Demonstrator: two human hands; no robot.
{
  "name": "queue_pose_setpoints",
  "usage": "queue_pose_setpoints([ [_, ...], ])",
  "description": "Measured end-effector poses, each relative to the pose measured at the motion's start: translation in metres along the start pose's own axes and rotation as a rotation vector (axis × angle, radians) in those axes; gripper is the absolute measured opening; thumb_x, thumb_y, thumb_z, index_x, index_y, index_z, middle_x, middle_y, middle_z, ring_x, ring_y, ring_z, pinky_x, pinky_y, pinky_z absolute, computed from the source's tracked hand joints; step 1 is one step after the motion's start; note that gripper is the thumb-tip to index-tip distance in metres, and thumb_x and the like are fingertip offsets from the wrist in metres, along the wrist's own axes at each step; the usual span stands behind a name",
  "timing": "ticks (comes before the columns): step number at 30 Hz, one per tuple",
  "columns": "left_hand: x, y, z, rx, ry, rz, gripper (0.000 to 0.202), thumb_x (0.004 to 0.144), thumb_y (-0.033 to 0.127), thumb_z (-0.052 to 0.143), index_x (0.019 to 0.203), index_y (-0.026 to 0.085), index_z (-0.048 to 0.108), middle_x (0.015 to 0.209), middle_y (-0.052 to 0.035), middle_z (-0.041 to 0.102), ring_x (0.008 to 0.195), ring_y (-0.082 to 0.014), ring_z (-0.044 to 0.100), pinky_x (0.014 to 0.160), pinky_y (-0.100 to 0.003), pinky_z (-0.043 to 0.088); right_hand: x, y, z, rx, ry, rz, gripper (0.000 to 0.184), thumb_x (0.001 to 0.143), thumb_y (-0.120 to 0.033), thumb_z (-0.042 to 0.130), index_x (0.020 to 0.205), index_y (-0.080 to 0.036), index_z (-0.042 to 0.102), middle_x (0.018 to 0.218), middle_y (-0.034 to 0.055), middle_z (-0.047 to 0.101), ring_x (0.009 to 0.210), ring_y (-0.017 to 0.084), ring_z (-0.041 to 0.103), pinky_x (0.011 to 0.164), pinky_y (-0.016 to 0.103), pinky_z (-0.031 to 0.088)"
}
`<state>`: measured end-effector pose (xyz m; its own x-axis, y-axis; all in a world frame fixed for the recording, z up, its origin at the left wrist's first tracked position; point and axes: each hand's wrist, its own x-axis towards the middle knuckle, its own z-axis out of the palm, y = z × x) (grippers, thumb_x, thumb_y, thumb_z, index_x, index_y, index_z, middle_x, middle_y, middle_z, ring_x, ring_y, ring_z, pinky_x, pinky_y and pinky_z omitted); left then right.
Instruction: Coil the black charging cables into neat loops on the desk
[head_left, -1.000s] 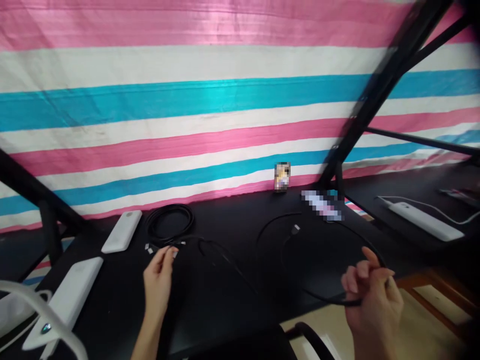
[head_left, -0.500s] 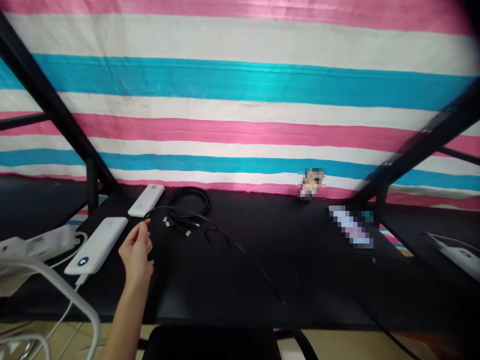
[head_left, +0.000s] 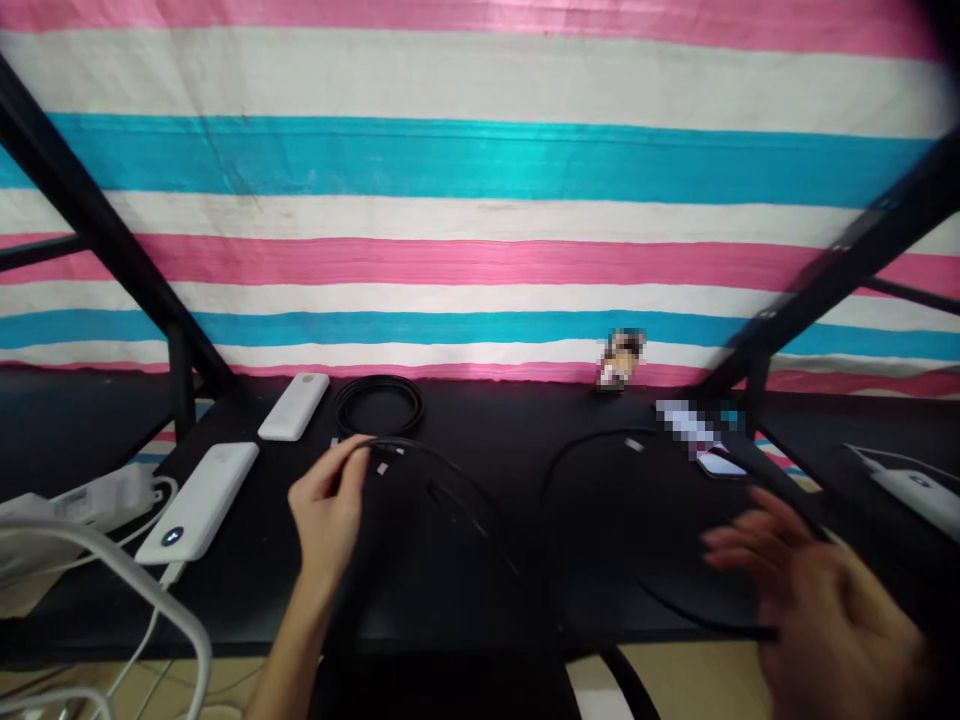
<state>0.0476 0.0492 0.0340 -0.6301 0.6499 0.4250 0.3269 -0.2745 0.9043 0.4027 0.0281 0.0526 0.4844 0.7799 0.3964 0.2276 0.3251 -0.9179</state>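
Note:
My left hand (head_left: 330, 510) reaches over the black table (head_left: 487, 590) with its fingers curled round a black cable (head_left: 435, 470) near the loose white-tipped plugs (head_left: 382, 466). My right hand (head_left: 817, 600) is low at the right, smeared by motion, fingers stretched toward another black cable loop (head_left: 592, 445) that curves across the table. A coiled black cable (head_left: 377, 403) lies behind the left hand. Two white power banks (head_left: 201, 500) (head_left: 294, 406) sit to the left.
A striped pink, white and cyan cloth (head_left: 480, 200) hangs behind the table. Black frame struts (head_left: 97, 215) slant at both sides. A phone (head_left: 720, 463) lies at the right. A white power strip (head_left: 90, 495) and white cables are at far left; another white device (head_left: 911, 490) at far right.
My left hand moved right from beside the near power bank to the cable plugs. My right hand came back into view at the lower right, and a cable loop lies on the right again.

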Motion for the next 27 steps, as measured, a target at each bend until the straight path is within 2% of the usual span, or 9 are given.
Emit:
queue_pose_setpoints([
  [1,-0.006,0.01,0.006,0.032,-0.101,0.088,0.013,0.079,0.029,0.065,0.084,0.022,0.074,0.066,0.0012,0.062,0.057,-0.0083,0.051,0.058,-0.02,0.042,-0.003,-0.006,0.016,0.014,-0.036,-0.033,0.022,0.09,-0.038,0.057,0.101,-0.025,0.071,0.097,0.0075,0.065,0.067,0.015,0.064,0.051,0.028,0.054],
  [3,-0.018,0.028,0.017,0.048,-0.247,0.248,0.014,0.083,0.022,0.061,0.087,0.024,0.074,0.064,0.0028,0.061,0.057,-0.0074,0.052,0.06,-0.019,0.042,-0.01,-0.021,0.047,0.033,-0.325,-0.099,0.023,0.091,-0.039,0.056,0.102,-0.027,0.071,0.1,0.0066,0.067,0.078,0.019,0.067,0.056,0.029,0.058],
  [6,-0.028,0.046,0.029,0.026,-0.324,0.352,0.018,0.085,0.017,0.058,0.092,0.024,0.072,0.063,0.0044,0.059,0.055,-0.0061,0.051,0.059,-0.018,0.041,-0.017,-0.035,0.082,0.016,-0.627,-0.125,0.024,0.093,-0.036,0.052,0.108,-0.028,0.069,0.107,0.0057,0.067,0.096,0.021,0.066,0.073,0.032,0.06],
  [8,-0.028,0.049,0.031,0.021,-0.32,0.362,0.017,0.086,0.017,0.057,0.093,0.024,0.071,0.062,0.0046,0.058,0.057,-0.0066,0.052,0.062,-0.019,0.042,-0.02,-0.034,0.094,0.03,-0.69,-0.073,0.024,0.095,-0.034,0.051,0.109,-0.027,0.069,0.106,0.0054,0.068,0.096,0.019,0.066,0.075,0.03,0.06],
  [11,-0.02,0.047,0.023,0.026,-0.398,0.269,0.013,0.087,0.024,0.056,0.089,0.021,0.068,0.064,0.0038,0.059,0.055,-0.0076,0.052,0.06,-0.02,0.041,-0.019,-0.021,0.098,0.137,-0.598,0.045,0.025,0.095,-0.036,0.05,0.108,-0.027,0.069,0.1,0.0051,0.069,0.085,0.017,0.067,0.062,0.025,0.059],
  [15,-0.01,0.047,0.007,0.067,-0.851,-0.015,0.032,0.091,0.042,0.045,0.073,0.019,0.057,0.061,0.0026,0.055,0.054,-0.0093,0.045,0.055,-0.024,0.035,-0.022,-0.007,0.095,0.329,-0.421,0.133,0.024,0.093,-0.038,0.053,0.103,-0.026,0.071,0.098,0.0054,0.066,0.074,0.014,0.064,0.049,0.022,0.056],
  [18,-0.012,0.054,0.005,0.225,-1.08,-0.079,0.047,0.087,0.053,0.046,0.055,0.018,0.041,0.052,0.004,0.04,0.053,-0.0092,0.035,0.052,-0.026,0.026,-0.03,-0.009,0.098,0.444,-0.369,0.145,0.024,0.092,-0.037,0.055,0.106,-0.027,0.071,0.098,0.0052,0.063,0.067,0.013,0.061,0.042,0.021,0.054],
  [22,-0.022,0.067,0.014,0.455,-1.246,-0.071,0.054,0.072,0.061,0.063,0.05,0.017,0.039,0.049,0.006,0.031,0.052,-0.0084,0.027,0.049,-0.027,0.019,-0.037,-0.021,0.103,0.469,-0.337,0.109,0.026,0.092,-0.037,0.054,0.109,-0.026,0.07,0.093,0.0041,0.06,0.06,0.01,0.058,0.038,0.019,0.05],
  [27,-0.015,0.072,0.009,0.406,-1.285,-0.044,0.043,0.071,0.058,0.067,0.055,0.019,0.056,0.052,0.0039,0.047,0.053,-0.0095,0.038,0.05,-0.024,0.026,-0.035,-0.027,0.091,0.409,-0.347,0.126,0.03,0.091,-0.041,0.054,0.11,-0.023,0.069,0.087,0.003,0.059,0.045,0.006,0.051,0.03,0.016,0.038],
])
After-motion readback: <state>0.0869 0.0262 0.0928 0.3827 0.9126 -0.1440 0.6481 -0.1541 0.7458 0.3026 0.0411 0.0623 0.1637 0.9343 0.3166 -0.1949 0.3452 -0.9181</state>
